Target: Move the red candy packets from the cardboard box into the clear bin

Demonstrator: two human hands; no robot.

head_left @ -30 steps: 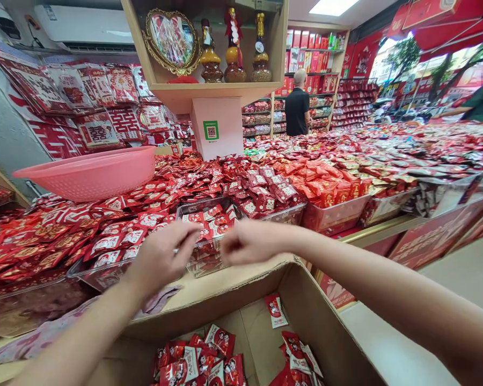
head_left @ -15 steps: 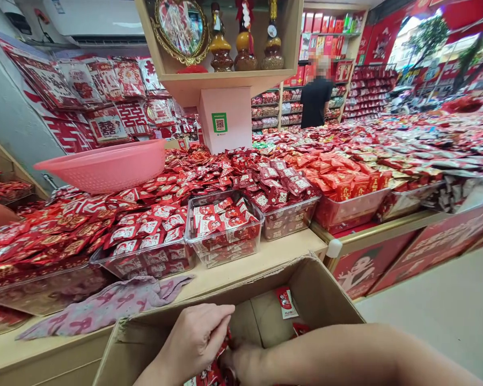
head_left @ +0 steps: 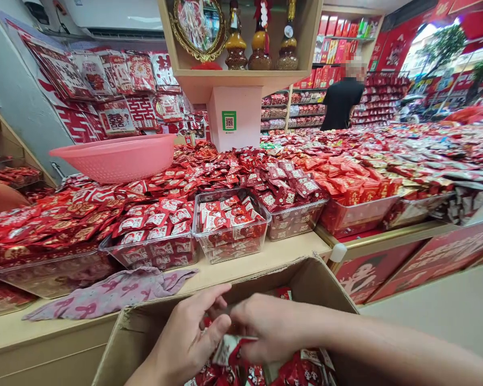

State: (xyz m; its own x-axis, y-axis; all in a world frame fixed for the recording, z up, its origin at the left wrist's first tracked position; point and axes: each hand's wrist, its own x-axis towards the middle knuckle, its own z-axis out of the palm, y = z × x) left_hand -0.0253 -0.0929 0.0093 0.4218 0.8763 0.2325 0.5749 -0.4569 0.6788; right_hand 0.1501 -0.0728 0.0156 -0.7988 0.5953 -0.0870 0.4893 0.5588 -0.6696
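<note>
Both hands are inside an open cardboard box [head_left: 140,335] at the bottom of the view. My left hand [head_left: 189,332] is curved, its thumb apart from the fingers, with no packet plainly gripped in it. Beside it, my right hand [head_left: 263,327] is closed on a small red-and-white packet [head_left: 228,348]; its fingertips are partly hidden and a little blurred. More red packets [head_left: 306,370] lie in the box beneath and around the hands. Another red packet shows behind the right wrist, against the far side of the box.
Beyond the box, a clear plastic bin [head_left: 231,244] of red-and-white packets stands among other full bins. A pink patterned cloth [head_left: 108,295] lies on the ledge at left. Farther back are a pink basket [head_left: 116,161], a display pillar [head_left: 237,118] and a person in black [head_left: 342,102].
My right hand has risen from low in the box, now with a packet in its fingers. My left hand's thumb and fingers have spread. The view has shifted slightly left.
</note>
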